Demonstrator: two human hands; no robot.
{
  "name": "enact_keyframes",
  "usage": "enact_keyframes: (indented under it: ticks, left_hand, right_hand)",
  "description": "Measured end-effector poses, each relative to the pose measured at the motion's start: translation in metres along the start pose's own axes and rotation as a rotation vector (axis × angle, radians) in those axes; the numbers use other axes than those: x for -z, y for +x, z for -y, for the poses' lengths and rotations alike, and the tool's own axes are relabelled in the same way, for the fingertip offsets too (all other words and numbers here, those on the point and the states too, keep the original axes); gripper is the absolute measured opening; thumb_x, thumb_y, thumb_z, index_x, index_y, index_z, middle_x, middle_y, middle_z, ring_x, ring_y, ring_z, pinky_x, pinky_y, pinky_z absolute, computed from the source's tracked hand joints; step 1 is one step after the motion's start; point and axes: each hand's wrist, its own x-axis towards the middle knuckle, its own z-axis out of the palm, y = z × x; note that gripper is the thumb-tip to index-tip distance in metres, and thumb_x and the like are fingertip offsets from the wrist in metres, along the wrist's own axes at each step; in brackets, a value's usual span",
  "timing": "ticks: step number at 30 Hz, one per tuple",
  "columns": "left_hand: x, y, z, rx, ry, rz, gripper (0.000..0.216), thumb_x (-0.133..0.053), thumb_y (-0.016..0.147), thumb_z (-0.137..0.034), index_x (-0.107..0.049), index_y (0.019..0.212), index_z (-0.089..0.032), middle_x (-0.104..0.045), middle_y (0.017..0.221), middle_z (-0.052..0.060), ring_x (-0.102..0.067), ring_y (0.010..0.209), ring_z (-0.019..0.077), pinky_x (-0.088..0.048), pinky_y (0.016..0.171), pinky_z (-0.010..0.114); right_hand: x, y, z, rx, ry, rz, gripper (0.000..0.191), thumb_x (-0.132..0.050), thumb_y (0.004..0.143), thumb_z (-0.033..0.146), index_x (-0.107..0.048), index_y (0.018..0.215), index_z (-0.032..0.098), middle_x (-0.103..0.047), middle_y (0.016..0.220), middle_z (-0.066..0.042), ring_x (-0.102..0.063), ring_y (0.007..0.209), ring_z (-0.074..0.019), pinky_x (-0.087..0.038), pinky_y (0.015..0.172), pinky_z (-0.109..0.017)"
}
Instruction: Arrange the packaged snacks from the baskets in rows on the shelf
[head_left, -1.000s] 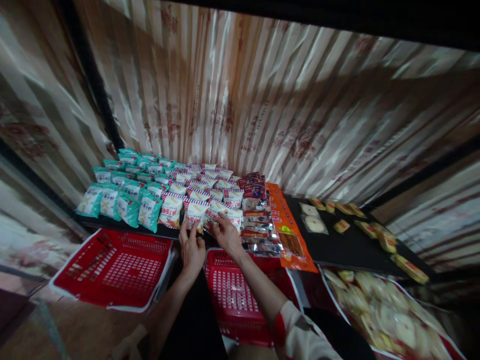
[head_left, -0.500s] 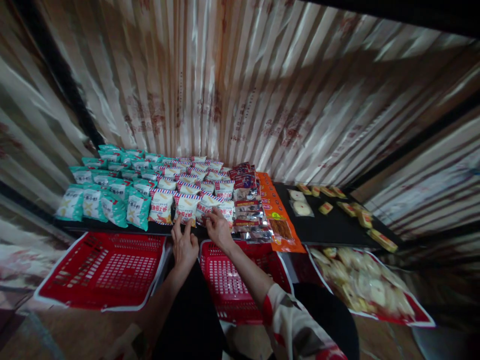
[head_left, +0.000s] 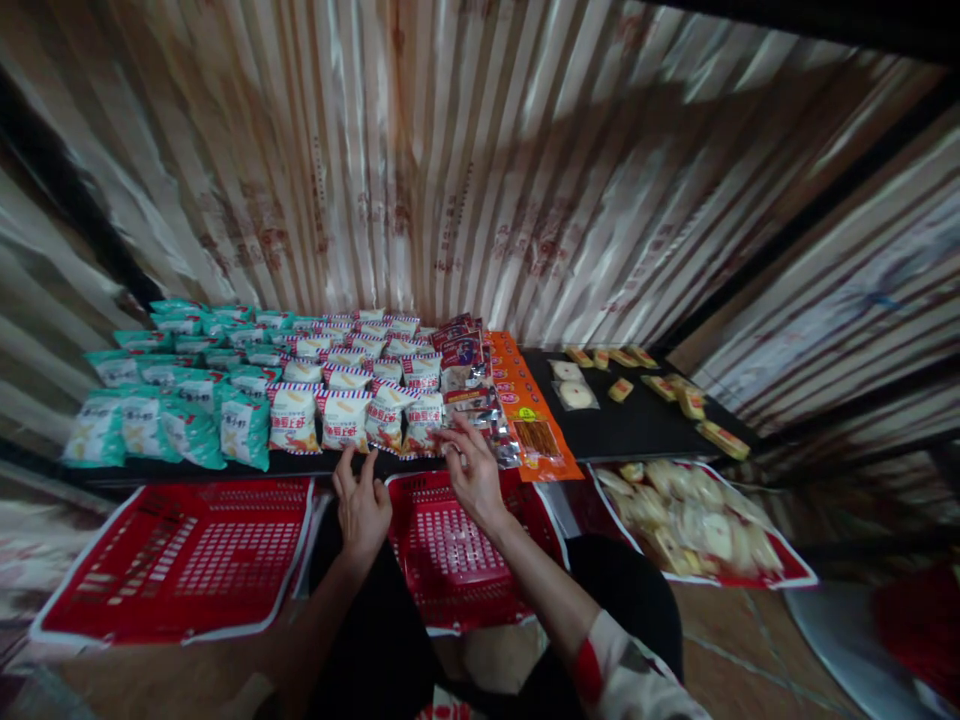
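Observation:
Rows of snack packets lie on a low black table (head_left: 637, 430): teal packets (head_left: 172, 400) at the left, white packets with red-and-blue stripes (head_left: 352, 400) in the middle, then dark red and silver packets (head_left: 472, 385) and orange packets (head_left: 536, 420). My left hand (head_left: 360, 500) hovers with spread fingers at the table's front edge, just below the striped packets, holding nothing. My right hand (head_left: 472, 470) reaches over a red basket (head_left: 457, 560), its fingertips touching the nearest silver packet (head_left: 491, 430).
A second red basket (head_left: 180, 560) sits on the floor at the left. A tray of pale wrapped snacks (head_left: 697, 520) lies at the right. Small yellow packets (head_left: 675, 390) are scattered on the table's right part. A striped curtain (head_left: 480, 180) hangs behind.
My right hand moved right, from the striped packets to the silver ones. My left hand stayed at the table edge. The view turned right.

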Motion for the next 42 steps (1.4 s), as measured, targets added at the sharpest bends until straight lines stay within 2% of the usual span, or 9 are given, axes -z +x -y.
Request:
enact_keyframes:
  ticks: [5,10,15,22,28,33,37,42]
  left_hand:
    - [-0.015,-0.016,-0.014,-0.055,-0.055,0.067,0.041,-0.043,0.078,-0.008,-0.057,0.115,-0.019,-0.036,0.135,0.011,-0.036,0.127,0.0272,-0.039,0.103,0.043]
    - [-0.032,-0.037,-0.038,-0.103,-0.092,0.208,0.041,-0.042,0.076,-0.007,-0.061,0.11,-0.019,-0.042,0.132,0.009,-0.04,0.124,0.025,-0.037,0.105,0.043]
    - [-0.046,-0.034,-0.059,-0.077,-0.093,0.281,0.043,-0.043,0.075,-0.006,-0.06,0.113,-0.017,-0.046,0.133,0.011,-0.038,0.126,0.0265,-0.035,0.107,0.044]
    - [-0.062,-0.015,-0.065,-0.065,-0.041,0.245,0.049,-0.041,0.075,-0.004,-0.054,0.122,-0.014,-0.05,0.131,0.01,-0.038,0.126,0.0244,-0.035,0.107,0.04]
    - [-0.076,-0.019,-0.064,-0.102,0.04,0.177,0.049,-0.041,0.074,-0.003,-0.055,0.12,-0.011,-0.048,0.132,0.012,-0.038,0.127,0.026,-0.037,0.107,0.042]
    - [-0.087,-0.024,-0.063,-0.096,0.033,0.114,0.045,-0.042,0.074,-0.005,-0.06,0.113,-0.016,-0.047,0.134,0.009,-0.038,0.129,0.0257,-0.037,0.108,0.041]
    - [-0.09,-0.032,-0.066,-0.072,0.035,0.075,0.041,-0.042,0.075,-0.009,-0.061,0.111,-0.015,-0.048,0.134,0.01,-0.042,0.126,0.0259,-0.038,0.106,0.04]
    - [-0.094,-0.066,-0.081,-0.002,0.044,-0.034,0.035,-0.042,0.078,-0.013,-0.064,0.104,-0.015,-0.052,0.126,0.011,-0.05,0.117,0.0245,-0.04,0.104,0.038]
  right_hand:
    - [0.039,-0.013,-0.025,-0.036,-0.014,-0.14,0.028,-0.043,0.083,0.019,-0.065,0.101,0.02,-0.055,0.125,-0.01,-0.051,0.117,-0.0203,-0.04,0.101,-0.041]
    - [0.064,-0.025,-0.056,-0.136,-0.044,-0.268,0.026,-0.042,0.084,0.021,-0.065,0.097,0.02,-0.056,0.119,-0.01,-0.052,0.113,-0.0195,-0.04,0.1,-0.042]
    - [0.077,-0.037,-0.073,-0.164,-0.026,-0.243,0.026,-0.043,0.083,0.024,-0.066,0.093,0.018,-0.059,0.114,-0.011,-0.054,0.108,-0.0201,-0.042,0.097,-0.042]
    - [0.081,-0.042,-0.086,-0.155,0.05,-0.185,0.025,-0.044,0.081,0.023,-0.066,0.092,0.017,-0.059,0.111,-0.012,-0.054,0.108,-0.0212,-0.041,0.098,-0.044]
    - [0.091,-0.039,-0.096,-0.145,0.081,-0.184,0.023,-0.045,0.082,0.022,-0.067,0.091,0.019,-0.06,0.112,-0.011,-0.055,0.108,-0.0218,-0.041,0.097,-0.045]
    - [0.116,-0.041,-0.115,-0.163,0.132,-0.198,0.023,-0.046,0.083,0.022,-0.068,0.09,0.02,-0.061,0.109,-0.011,-0.056,0.107,-0.0218,-0.043,0.096,-0.044]
    - [0.143,-0.051,-0.13,-0.2,0.153,-0.218,0.022,-0.048,0.083,0.024,-0.069,0.087,0.021,-0.062,0.108,-0.01,-0.058,0.104,-0.0208,-0.046,0.093,-0.042]
    - [0.186,-0.057,-0.148,-0.193,0.095,-0.234,0.021,-0.048,0.084,0.025,-0.068,0.09,0.021,-0.061,0.111,-0.01,-0.057,0.105,-0.0199,-0.045,0.093,-0.042]
